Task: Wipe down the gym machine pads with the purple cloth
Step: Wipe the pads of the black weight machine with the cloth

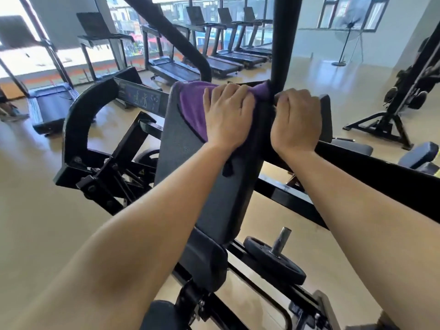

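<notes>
The purple cloth (190,103) lies draped over the top of the grey back pad (181,148) of a black gym machine. My left hand (227,115) presses flat on the cloth near the pad's upper edge, fingers curled over the top. My right hand (296,120) grips the pad's upper right corner, beside a black upright post (283,39). A fold of the cloth shows between my two hands at the post. A smaller grey seat pad (207,260) sits below the back pad.
A weight plate on a steel peg (273,260) sits low on the right of the frame. Black frame bars (357,172) cross behind the pad. Treadmills (171,65) line the windows at the back. Another machine (390,125) and a standing fan (342,44) are at the right.
</notes>
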